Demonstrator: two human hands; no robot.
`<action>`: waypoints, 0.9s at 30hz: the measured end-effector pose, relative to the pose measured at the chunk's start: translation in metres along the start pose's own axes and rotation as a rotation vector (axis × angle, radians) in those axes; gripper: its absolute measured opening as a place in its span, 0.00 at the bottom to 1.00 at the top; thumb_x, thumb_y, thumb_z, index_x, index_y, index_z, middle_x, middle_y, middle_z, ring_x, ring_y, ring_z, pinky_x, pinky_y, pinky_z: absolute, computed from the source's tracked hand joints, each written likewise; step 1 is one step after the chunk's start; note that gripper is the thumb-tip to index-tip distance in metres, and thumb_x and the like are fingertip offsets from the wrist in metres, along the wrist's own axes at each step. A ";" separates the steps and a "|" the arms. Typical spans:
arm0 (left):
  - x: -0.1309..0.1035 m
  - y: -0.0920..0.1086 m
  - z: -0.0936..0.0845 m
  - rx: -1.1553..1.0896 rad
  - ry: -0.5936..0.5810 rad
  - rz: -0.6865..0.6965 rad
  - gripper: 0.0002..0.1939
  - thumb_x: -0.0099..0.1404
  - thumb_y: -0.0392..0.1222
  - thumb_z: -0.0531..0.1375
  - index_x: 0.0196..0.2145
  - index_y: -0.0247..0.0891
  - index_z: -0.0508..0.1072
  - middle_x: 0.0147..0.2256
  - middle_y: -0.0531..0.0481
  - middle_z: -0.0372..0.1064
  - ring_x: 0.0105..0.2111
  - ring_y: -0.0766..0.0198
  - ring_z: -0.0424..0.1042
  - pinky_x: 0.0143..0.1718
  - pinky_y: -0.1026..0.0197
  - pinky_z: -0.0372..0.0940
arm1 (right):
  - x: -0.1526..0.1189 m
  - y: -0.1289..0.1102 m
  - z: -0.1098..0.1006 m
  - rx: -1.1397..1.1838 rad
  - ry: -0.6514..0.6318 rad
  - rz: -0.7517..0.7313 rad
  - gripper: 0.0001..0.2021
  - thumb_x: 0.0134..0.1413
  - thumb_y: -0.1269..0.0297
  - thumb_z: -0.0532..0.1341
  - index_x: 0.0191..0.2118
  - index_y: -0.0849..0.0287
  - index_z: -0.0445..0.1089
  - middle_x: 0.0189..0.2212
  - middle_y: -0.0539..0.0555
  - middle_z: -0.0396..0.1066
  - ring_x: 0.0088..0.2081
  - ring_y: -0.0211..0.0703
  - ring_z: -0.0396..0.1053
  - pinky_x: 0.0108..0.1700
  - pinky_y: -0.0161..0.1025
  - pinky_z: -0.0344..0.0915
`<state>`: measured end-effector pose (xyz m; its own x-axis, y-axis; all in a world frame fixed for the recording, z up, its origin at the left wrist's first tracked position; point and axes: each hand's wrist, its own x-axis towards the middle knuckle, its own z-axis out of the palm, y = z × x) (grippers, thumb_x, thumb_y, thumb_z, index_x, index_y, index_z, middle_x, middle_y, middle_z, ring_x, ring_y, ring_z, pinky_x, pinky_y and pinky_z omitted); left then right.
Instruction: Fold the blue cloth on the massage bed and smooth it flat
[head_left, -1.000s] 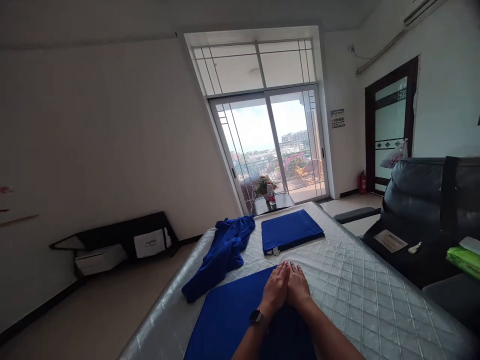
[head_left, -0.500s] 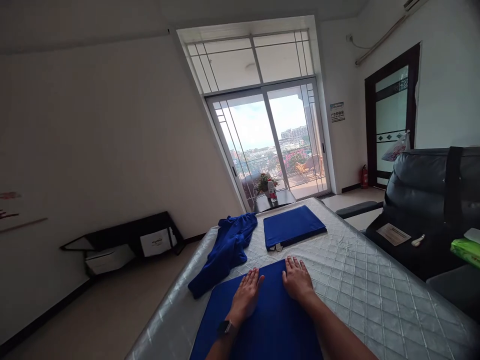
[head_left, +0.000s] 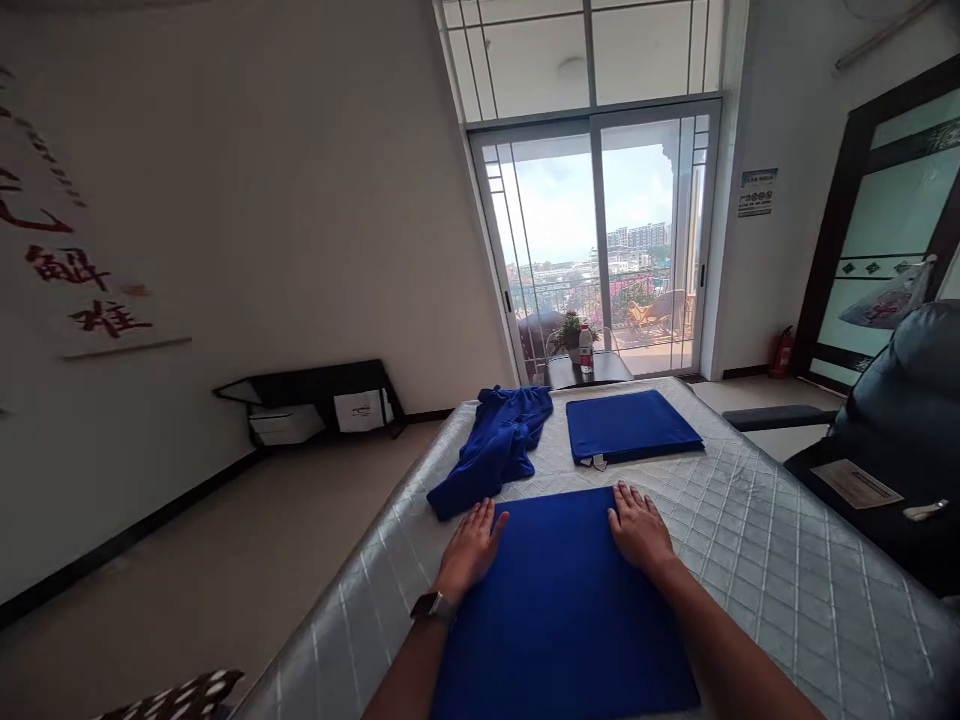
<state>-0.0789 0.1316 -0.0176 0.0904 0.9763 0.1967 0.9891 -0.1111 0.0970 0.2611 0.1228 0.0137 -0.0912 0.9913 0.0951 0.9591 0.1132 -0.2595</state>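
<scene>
A blue cloth, folded into a flat rectangle, lies in front of me on the quilted silver-grey mattress. My left hand rests flat on its far left corner, fingers stretched out, a watch on the wrist. On its far right edge lies my right hand, fingers also extended. Beyond my hands sits a stack of folded blue cloth with white tags at its near edge. To the left of that stack is a crumpled blue garment, its near end close to my left hand.
Behind the mattress stands a small dark table with a plant and a bottle. A black chair is at the right, with a card on it. A low black rack stands by the left wall.
My left hand has slid left from the cloth's middle to its left corner, so the hands are farther apart. My right hand stays at the right edge. The view has shifted left and levelled.
</scene>
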 end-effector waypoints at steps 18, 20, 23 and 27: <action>0.001 -0.007 0.007 -0.062 0.078 -0.031 0.39 0.73 0.63 0.37 0.67 0.30 0.56 0.67 0.36 0.52 0.68 0.50 0.50 0.66 0.46 0.48 | -0.004 -0.011 -0.003 -0.071 -0.070 -0.017 0.34 0.66 0.50 0.38 0.71 0.63 0.41 0.71 0.53 0.38 0.71 0.44 0.33 0.69 0.46 0.32; 0.001 -0.007 0.007 -0.052 0.072 -0.018 0.39 0.73 0.63 0.36 0.67 0.31 0.56 0.67 0.37 0.53 0.67 0.51 0.50 0.66 0.46 0.48 | -0.003 -0.009 -0.001 -0.071 -0.085 -0.004 0.34 0.66 0.50 0.38 0.71 0.64 0.41 0.71 0.54 0.38 0.71 0.44 0.34 0.69 0.46 0.32; 0.001 -0.005 0.006 -0.041 0.070 -0.027 0.39 0.73 0.63 0.35 0.67 0.32 0.56 0.67 0.38 0.53 0.67 0.52 0.51 0.66 0.47 0.48 | -0.001 -0.008 0.000 -0.071 -0.085 0.000 0.34 0.66 0.50 0.37 0.71 0.64 0.40 0.71 0.54 0.38 0.71 0.44 0.35 0.69 0.46 0.32; -0.001 -0.002 0.001 -0.051 0.053 -0.062 0.40 0.72 0.64 0.35 0.67 0.31 0.57 0.67 0.38 0.52 0.68 0.52 0.49 0.67 0.48 0.46 | -0.001 -0.007 -0.002 -0.072 -0.074 -0.003 0.35 0.66 0.50 0.37 0.71 0.66 0.42 0.71 0.56 0.39 0.71 0.44 0.37 0.69 0.45 0.33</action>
<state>-0.0804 0.1311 -0.0193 0.0219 0.9705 0.2401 0.9852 -0.0617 0.1596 0.2550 0.1206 0.0168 -0.1108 0.9936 0.0241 0.9753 0.1133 -0.1898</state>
